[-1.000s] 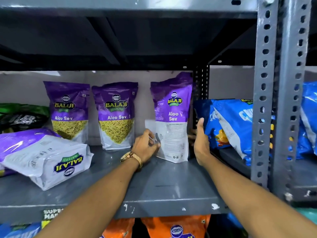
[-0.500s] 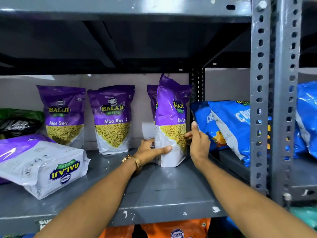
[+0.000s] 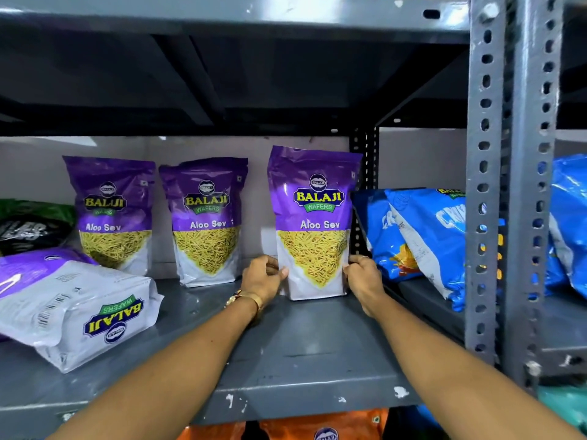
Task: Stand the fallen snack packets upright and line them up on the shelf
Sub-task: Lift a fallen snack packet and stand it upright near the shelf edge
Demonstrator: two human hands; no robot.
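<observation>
Three purple Aloo Sev packets stand upright along the back of the grey shelf. The right packet faces front, and I hold its lower edges: my left hand grips the left side, my right hand the right side. The middle packet and the left packet stand free against the wall. A fourth purple and white packet lies fallen on its side at the front left, logo upside down.
Blue snack bags lean in the neighbouring bay to the right, behind a perforated grey upright. A dark green bag lies at the far left. Orange packets show on the shelf below.
The right packet has been turned from showing its back, through edge-on, to facing front. Both hands now grip its lower sides. The camera has moved closer.
</observation>
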